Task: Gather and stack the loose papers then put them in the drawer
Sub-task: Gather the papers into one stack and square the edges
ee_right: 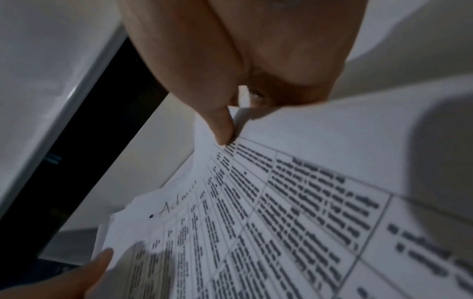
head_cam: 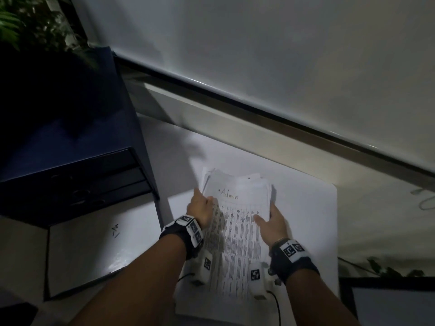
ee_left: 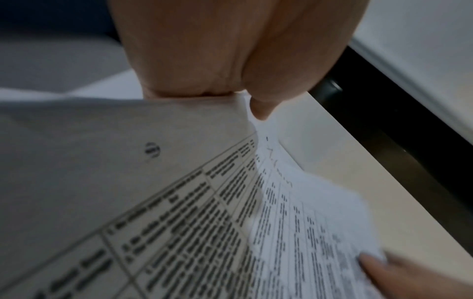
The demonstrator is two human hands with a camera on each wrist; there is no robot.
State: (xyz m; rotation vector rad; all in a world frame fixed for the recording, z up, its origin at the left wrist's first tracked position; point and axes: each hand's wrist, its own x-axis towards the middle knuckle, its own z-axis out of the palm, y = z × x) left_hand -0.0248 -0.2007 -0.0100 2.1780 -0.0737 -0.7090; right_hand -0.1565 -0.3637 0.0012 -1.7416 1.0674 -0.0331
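A stack of loose papers [head_cam: 237,222] has a printed table and the handwritten word "Admin" on its top sheet. Both hands hold it over a white tabletop [head_cam: 306,220]. My left hand [head_cam: 201,208] grips the stack's left edge; in the left wrist view its thumb [ee_left: 261,109] presses on the sheets [ee_left: 204,202]. My right hand [head_cam: 270,222] grips the right edge, its thumb [ee_right: 225,129] on top of the papers [ee_right: 281,202]. To the left an open drawer [head_cam: 77,255] shows a white inside with a small pen mark.
A dark blue drawer cabinet [head_cam: 70,137] stands at the left above the open drawer, with a plant [head_cam: 35,24] behind it. A pale ledge [head_cam: 235,118] and wall run along the table's far side. A black-framed panel [head_cam: 388,302] lies at the lower right.
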